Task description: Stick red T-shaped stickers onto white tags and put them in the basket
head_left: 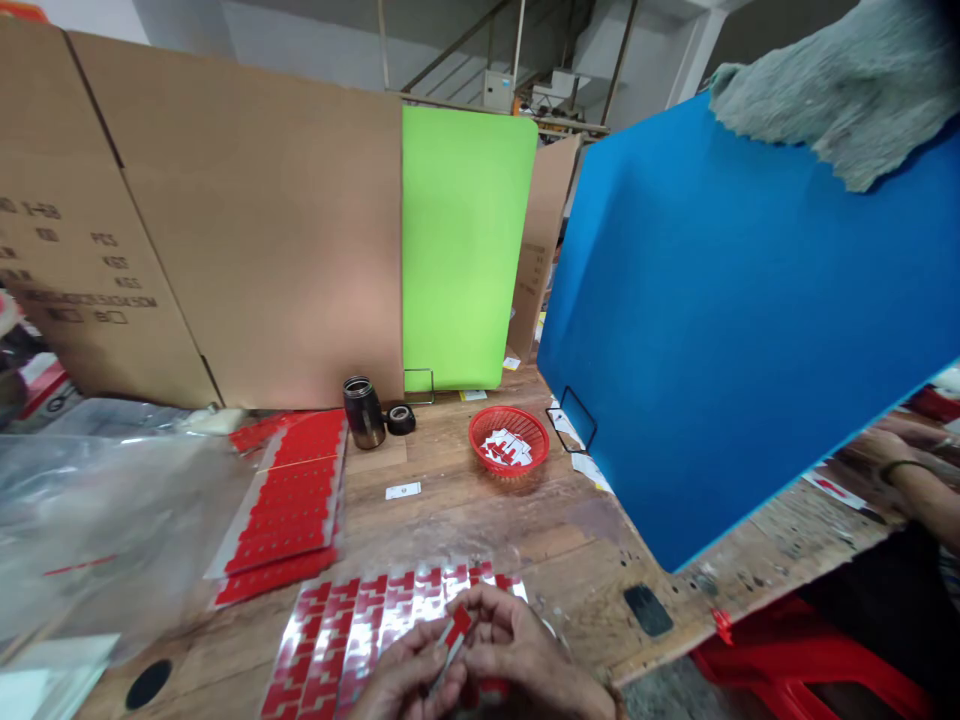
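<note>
A small red-and-white piece is pinched between my two hands at the bottom middle. My left hand holds its lower left side, and my right hand grips it from the right with curled fingers. Beneath and beside both hands lies a glossy sheet of red stickers in rows. Farther back, a red plastic basket holds several small white and red pieces. One small white card rests on the wooden table left of the basket.
Stacked red sheets and plastic bags lie at left. Behind stand an open dark bottle, its cap, a cardboard panel and a green board. A blue board rises at right; another person's arm shows beyond.
</note>
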Demonstrator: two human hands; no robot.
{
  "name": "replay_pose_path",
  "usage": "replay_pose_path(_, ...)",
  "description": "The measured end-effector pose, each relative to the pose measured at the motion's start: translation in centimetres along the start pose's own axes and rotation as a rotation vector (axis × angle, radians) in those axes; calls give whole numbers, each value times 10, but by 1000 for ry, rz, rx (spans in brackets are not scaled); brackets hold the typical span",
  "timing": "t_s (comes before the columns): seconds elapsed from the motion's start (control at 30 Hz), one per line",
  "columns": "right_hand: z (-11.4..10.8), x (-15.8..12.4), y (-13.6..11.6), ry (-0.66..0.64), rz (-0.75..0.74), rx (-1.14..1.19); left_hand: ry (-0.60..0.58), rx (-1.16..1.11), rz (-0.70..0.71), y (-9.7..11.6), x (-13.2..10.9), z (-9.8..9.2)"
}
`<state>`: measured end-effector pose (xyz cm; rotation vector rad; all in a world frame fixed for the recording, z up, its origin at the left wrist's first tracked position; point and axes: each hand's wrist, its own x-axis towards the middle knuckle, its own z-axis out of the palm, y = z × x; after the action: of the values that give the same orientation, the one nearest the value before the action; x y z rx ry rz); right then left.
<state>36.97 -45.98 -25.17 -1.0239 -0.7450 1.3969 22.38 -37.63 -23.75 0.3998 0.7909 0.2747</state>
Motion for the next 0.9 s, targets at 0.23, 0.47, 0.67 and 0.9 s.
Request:
replay_pose_path(0.23, -2, 25, -9, 45, 6, -224, 10, 150, 154, -2, 10, 3)
replay_pose_path(0.47, -48, 59, -68, 471, -192, -196, 132, 687, 598, 3, 12, -18)
replay_pose_path(0.67, -75, 91, -83, 859, -430, -389, 74, 1518, 785, -14, 34, -48)
replay_pose_path(0.9, -23, 146, -42, 296, -424, -1162, 151, 1755, 783, -38, 57, -25)
